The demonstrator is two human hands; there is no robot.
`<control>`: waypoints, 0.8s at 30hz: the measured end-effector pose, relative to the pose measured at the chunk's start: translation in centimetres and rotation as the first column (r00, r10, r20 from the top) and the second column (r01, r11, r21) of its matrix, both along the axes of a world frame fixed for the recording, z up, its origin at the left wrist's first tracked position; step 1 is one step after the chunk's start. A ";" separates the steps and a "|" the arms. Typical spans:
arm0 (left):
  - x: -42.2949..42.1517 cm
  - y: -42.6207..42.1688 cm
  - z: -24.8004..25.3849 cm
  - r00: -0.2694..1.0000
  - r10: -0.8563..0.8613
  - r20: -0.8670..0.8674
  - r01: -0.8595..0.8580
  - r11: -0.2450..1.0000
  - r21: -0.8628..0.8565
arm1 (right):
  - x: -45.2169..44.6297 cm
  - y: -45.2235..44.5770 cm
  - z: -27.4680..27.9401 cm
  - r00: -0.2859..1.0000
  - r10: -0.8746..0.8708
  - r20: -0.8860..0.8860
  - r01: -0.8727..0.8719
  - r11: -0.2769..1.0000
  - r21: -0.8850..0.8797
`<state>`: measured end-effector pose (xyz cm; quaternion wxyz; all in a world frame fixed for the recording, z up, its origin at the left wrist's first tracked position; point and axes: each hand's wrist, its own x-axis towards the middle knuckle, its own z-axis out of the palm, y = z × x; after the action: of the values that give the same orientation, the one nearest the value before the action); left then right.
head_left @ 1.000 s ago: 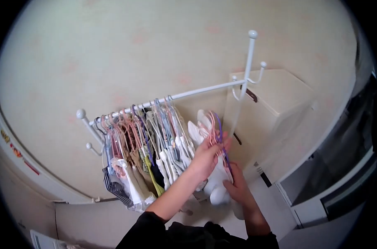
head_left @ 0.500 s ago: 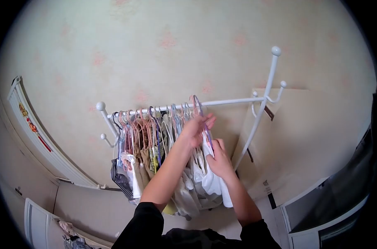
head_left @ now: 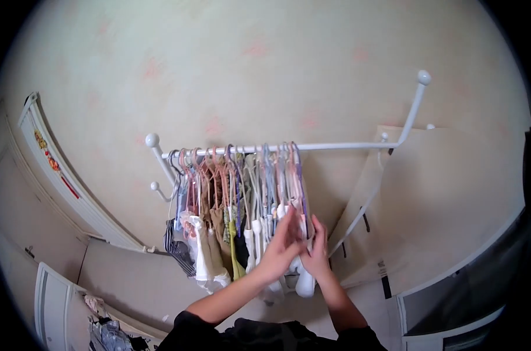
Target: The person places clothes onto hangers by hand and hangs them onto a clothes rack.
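Observation:
A purple hanger hangs at the right end of the row on the rail, carrying a white garment. My left hand is at the front of this garment, its fingers stretched upward. Close beside it, my right hand is at the garment's right side with the fingers pointing up and the thumb apart. Both hands are below the hanger's hook. Their exact contact with the cloth is partly hidden.
The white rail bears several garments on pink, blue and purple hangers. A striped garment is at the left end. A large pale board leans at the right. A small white cabinet stands at lower left.
The purple hanger, held up near the rail before, now hangs on it at the row's right end. Both hands have moved down to the white garment. The view has shifted slightly.

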<state>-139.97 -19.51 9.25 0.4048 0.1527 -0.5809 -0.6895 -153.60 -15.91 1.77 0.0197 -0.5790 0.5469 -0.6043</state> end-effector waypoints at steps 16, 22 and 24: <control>32.4 3.4 -19.8 0.981 0.054 0.189 -0.177 0.658 0.732 | 14.1 9.0 -28.8 0.993 0.093 0.076 -0.106 0.385 0.917; 47.1 5.0 -24.0 0.911 0.372 0.176 -0.367 0.541 0.756 | 30.7 1.1 -30.6 0.764 0.444 0.468 -0.560 0.098 0.822; 52.1 5.9 -24.6 0.845 0.493 0.208 -0.460 0.471 0.752 | 36.6 -2.1 -31.3 0.630 0.625 0.461 -0.619 0.047 0.784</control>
<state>-87.82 -13.61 -15.33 0.4836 0.4544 -0.1497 -0.7330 -116.96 -18.05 -29.52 0.5854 -0.6451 0.4730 -0.1319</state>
